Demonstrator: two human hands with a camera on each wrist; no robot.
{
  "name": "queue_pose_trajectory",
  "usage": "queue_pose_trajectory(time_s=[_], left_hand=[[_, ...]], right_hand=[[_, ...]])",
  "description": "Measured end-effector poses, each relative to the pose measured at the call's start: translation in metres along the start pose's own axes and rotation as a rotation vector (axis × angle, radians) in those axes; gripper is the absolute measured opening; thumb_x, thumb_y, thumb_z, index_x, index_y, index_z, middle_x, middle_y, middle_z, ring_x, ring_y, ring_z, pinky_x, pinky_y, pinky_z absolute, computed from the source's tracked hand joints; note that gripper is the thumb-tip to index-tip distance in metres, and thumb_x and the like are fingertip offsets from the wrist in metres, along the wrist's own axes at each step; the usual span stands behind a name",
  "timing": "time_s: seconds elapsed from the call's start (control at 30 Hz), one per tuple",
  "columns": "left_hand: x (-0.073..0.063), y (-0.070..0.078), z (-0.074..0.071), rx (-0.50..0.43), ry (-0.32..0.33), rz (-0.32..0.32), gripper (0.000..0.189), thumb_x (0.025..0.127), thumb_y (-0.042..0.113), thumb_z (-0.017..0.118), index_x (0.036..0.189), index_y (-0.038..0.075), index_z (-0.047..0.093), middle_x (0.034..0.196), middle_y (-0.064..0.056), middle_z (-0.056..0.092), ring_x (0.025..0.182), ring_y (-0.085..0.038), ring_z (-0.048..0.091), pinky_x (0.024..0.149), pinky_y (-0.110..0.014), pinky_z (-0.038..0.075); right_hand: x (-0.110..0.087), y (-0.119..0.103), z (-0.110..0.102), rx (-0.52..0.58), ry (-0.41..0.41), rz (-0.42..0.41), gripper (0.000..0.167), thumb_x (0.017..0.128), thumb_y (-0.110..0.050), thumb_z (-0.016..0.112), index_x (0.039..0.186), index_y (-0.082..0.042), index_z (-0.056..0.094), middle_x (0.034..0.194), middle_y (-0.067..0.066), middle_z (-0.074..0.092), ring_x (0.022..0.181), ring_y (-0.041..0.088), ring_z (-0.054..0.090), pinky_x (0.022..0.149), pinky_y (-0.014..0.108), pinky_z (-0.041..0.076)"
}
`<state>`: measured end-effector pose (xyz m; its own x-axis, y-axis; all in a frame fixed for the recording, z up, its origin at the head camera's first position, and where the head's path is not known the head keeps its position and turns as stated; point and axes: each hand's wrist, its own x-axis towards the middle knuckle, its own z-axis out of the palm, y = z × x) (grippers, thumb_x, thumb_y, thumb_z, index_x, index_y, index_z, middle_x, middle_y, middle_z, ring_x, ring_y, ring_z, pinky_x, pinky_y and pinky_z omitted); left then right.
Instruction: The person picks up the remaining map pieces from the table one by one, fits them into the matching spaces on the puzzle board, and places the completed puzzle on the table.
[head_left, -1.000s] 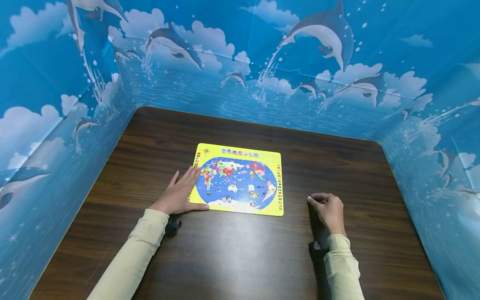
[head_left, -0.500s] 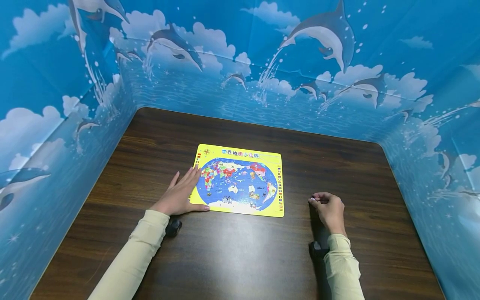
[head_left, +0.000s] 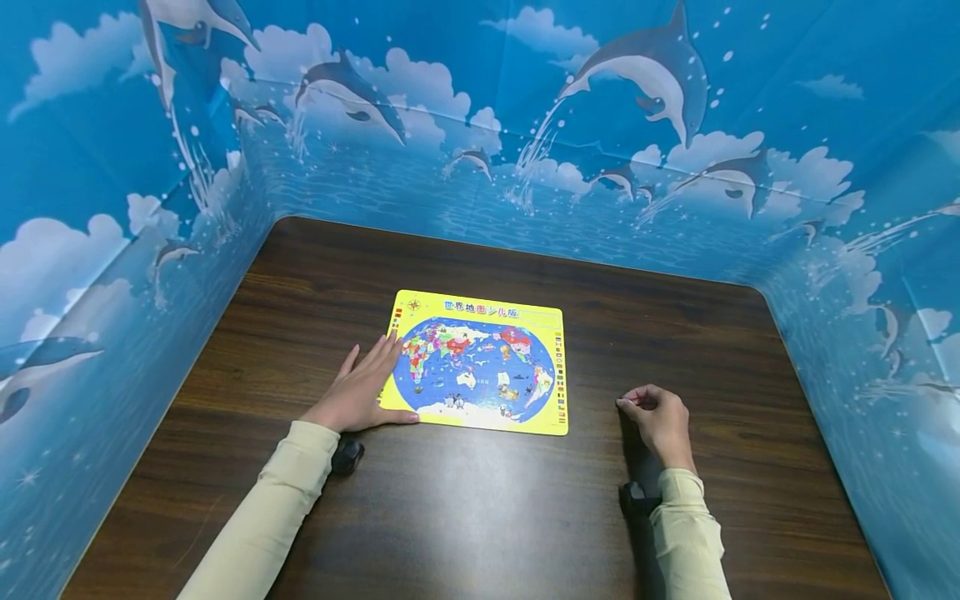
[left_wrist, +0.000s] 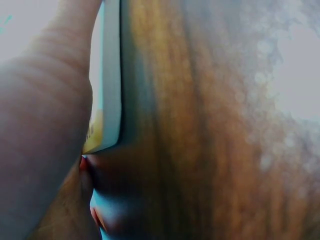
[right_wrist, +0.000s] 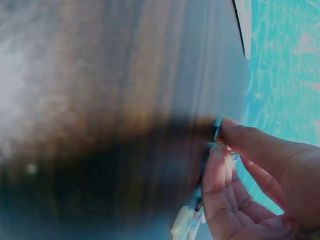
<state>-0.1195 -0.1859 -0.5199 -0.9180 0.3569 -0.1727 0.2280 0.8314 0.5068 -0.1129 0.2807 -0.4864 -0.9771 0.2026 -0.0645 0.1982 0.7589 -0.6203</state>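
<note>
A yellow-bordered world map board (head_left: 487, 421) with a blue oval map lies flat on the dark wooden table. My left hand (head_left: 352, 392) rests at its left side, fingers spread over the left border and thumb along the lower left corner. The left wrist view shows the board's thick pale edge (left_wrist: 111, 100) beside the hand. To the right of the board, apart from it, my right hand (head_left: 660, 421) pinches a small thin piece, dark and blue (right_wrist: 217, 131), between thumb and forefinger, low over the table. Fingers cover most of this piece.
A blue curtain (head_left: 480, 208) printed with dolphins and clouds encloses the back and sides of the table (head_left: 465, 517). A black wrist camera (head_left: 347, 457) sits under the left wrist and another black camera (head_left: 637, 493) under the right.
Both hands and the board keep nearly the same places. A white spot seen earlier at my right fingertips no longer shows.
</note>
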Motion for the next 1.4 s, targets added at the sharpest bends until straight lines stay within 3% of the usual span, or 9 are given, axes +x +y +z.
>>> queue_pose_trajectory(time_s=[0.27, 0.5, 0.73, 1.4], left_hand=[[0.0, 0.0, 0.0, 0.005, -0.003, 0.001, 0.127, 0.077, 0.067, 0.079, 0.163, -0.002, 0.017, 0.172, -0.019, 0.007, 0.159, -0.037, 0.003, 0.124, -0.064, -0.001], [0.001, 0.001, 0.0, 0.015, -0.017, -0.009, 0.127, 0.077, 0.068, 0.079, 0.164, 0.0, 0.016, 0.173, -0.018, 0.006, 0.16, -0.035, 0.001, 0.125, -0.062, -0.002], [0.002, 0.002, -0.001, 0.007, -0.021, -0.01, 0.127, 0.077, 0.068, 0.079, 0.164, -0.001, 0.016, 0.172, -0.019, 0.006, 0.159, -0.036, 0.002, 0.124, -0.063, -0.002], [0.001, 0.004, -0.003, 0.012, -0.021, -0.021, 0.127, 0.077, 0.066, 0.08, 0.163, -0.002, 0.016, 0.172, -0.019, 0.007, 0.159, -0.037, 0.003, 0.124, -0.064, -0.001]], right_hand=[[-0.003, -0.001, 0.0, 0.083, 0.019, -0.018, 0.014, 0.096, -0.008, 0.075, 0.104, 0.004, 0.078, 0.097, 0.02, 0.077, 0.086, 0.028, 0.076, 0.066, 0.013, 0.047], [-0.001, -0.006, 0.0, 0.058, 0.053, -0.035, 0.02, 0.098, -0.013, 0.073, 0.111, 0.002, 0.078, 0.105, 0.02, 0.077, 0.093, 0.026, 0.07, 0.069, 0.014, 0.045], [0.001, -0.011, -0.001, 0.102, 0.074, -0.045, 0.015, 0.096, -0.01, 0.075, 0.104, 0.002, 0.078, 0.101, 0.02, 0.078, 0.088, 0.026, 0.072, 0.065, 0.014, 0.046], [0.008, -0.02, 0.008, 0.212, 0.042, -0.063, 0.012, 0.096, -0.003, 0.072, 0.101, 0.007, 0.076, 0.098, 0.024, 0.076, 0.072, 0.006, 0.071, 0.062, 0.011, 0.053]])
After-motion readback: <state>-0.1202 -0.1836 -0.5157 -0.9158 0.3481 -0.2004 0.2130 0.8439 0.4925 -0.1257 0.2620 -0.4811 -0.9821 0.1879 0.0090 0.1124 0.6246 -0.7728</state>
